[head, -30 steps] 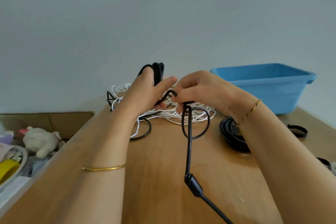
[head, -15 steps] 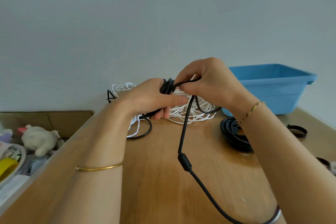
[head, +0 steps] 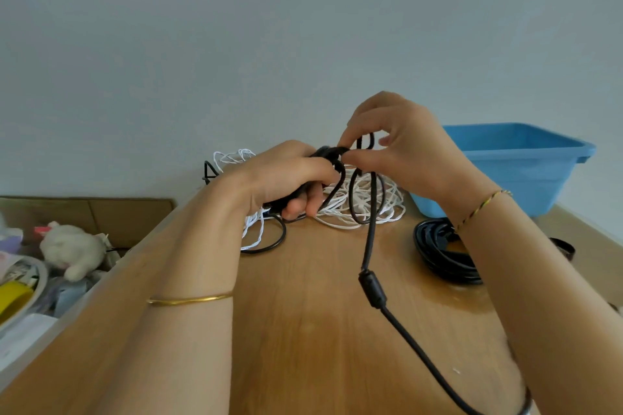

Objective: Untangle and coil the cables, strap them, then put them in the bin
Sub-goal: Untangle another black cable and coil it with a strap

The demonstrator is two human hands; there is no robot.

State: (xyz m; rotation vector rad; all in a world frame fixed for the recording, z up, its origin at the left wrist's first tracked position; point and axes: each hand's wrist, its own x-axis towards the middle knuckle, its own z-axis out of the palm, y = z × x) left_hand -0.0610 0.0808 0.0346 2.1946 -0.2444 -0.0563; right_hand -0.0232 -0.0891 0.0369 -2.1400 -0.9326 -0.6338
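Note:
My left hand grips a bunch of coiled loops of a black cable above the wooden table. My right hand pinches a strand of the same cable right beside the bunch. The loose end, with a thick ferrite bead, hangs down and runs off towards the lower right. A tangle of white cable lies on the table behind the hands. A second black cable, coiled, lies under my right wrist. The blue bin stands at the back right.
A black strap lies on the table at the right edge. Left of the table sits a cardboard box with a white plush toy and other clutter. A pale wall rises behind the table.
My left hand has closed round the coiled black loops and tipped them down. My right hand has risen and laid another turn onto the bunch; the ferrite bead shifted right.

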